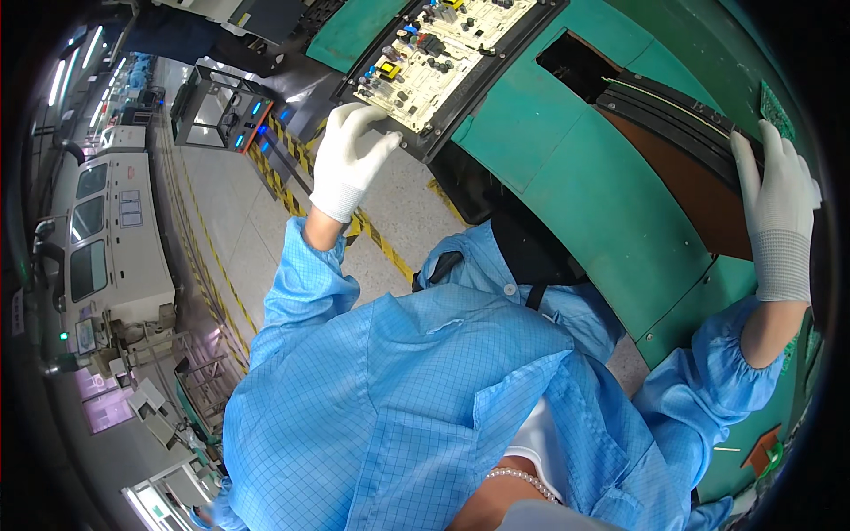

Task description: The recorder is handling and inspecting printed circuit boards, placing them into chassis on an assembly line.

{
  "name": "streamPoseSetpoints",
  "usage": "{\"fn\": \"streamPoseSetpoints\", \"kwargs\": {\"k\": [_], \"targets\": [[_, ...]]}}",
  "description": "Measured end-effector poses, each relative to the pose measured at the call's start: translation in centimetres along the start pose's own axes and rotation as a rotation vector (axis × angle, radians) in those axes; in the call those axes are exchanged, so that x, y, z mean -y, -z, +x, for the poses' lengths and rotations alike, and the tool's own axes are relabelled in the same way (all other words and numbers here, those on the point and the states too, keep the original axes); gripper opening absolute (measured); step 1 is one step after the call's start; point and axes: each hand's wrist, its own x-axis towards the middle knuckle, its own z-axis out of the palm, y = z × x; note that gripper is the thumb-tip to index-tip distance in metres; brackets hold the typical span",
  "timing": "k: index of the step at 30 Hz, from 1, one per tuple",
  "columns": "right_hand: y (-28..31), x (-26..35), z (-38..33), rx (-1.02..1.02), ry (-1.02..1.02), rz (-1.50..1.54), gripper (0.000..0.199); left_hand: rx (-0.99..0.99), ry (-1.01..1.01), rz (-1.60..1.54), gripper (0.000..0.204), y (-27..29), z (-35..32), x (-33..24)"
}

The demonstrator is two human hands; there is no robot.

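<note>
My left hand point(350, 164), in a white knit glove, is curved with thumb and fingers apart. Its fingertips are at the near left corner of a black tray point(436, 146), and nothing shows between them. On that tray lie pale circuit boards point(425, 66) with yellow, black, blue and red components. At the far right, my right hand point(775, 190), also gloved, has its fingers stretched and spread at the end of a long black slotted frame point(673, 111). Its fingertips touch or nearly touch the frame; part of that contact is hidden.
The green bench top point(575, 168) has a dark rectangular opening point(575, 66) and a brown panel point(664, 177). Yellow-black tape point(385, 248) marks the floor. A white machine point(115, 234) and a rack with blue lights point(221, 111) stand to the left. Another person's dark-clothed legs point(186, 35) show at the top.
</note>
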Motion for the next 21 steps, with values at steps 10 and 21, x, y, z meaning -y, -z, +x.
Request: {"fn": "streamPoseSetpoints", "kwargs": {"k": [10,21], "targets": [[2.0,0.5,0.1,0.003,0.053,0.003,0.041,-0.029,0.126,0.126,0.041,1.2,6.3,9.5],[7.6,8.2,-0.6,-0.052,0.342,0.444,0.042,0.576,0.171,-0.184,0.050,5.8,14.0,10.5]]}}
